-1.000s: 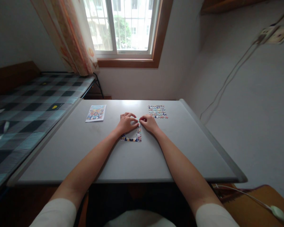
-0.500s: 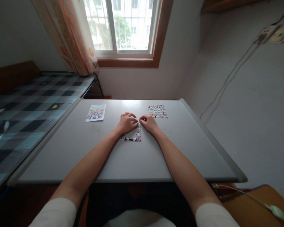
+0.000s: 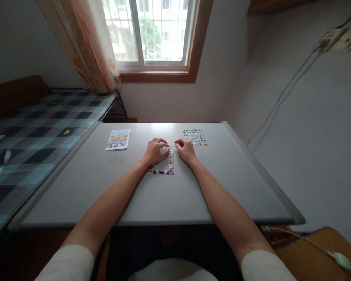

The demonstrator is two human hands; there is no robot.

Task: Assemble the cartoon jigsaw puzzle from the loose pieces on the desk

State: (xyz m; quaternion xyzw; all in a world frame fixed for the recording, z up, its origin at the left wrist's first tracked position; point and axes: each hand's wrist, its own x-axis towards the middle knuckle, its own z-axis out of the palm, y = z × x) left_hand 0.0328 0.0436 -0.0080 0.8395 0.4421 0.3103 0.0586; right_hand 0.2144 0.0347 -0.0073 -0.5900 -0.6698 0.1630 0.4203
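A partly joined jigsaw frame (image 3: pixel 167 168) lies in the middle of the grey table (image 3: pixel 163 195); its right side and bottom edge show. My left hand (image 3: pixel 155 151) rests on the frame's upper left, fingers curled, fingertips touching the top of the right strip. My right hand (image 3: pixel 186 150) sits just right of the strip, fingers pinched together; whether a piece is in them is too small to tell. A patch of loose puzzle pieces (image 3: pixel 194 137) lies beyond my right hand. The printed reference picture (image 3: pixel 118 139) lies to the left.
A bed with a checked cover (image 3: pixel 32 132) stands against the table's left edge. A window with a curtain (image 3: pixel 87 47) is behind. A cable (image 3: pixel 280 101) hangs down the right wall, and a wooden surface with a cord (image 3: pixel 316 249) is at lower right.
My right hand has drawn a little to the right, off the top of the puzzle strip. My left hand has stayed on the frame.
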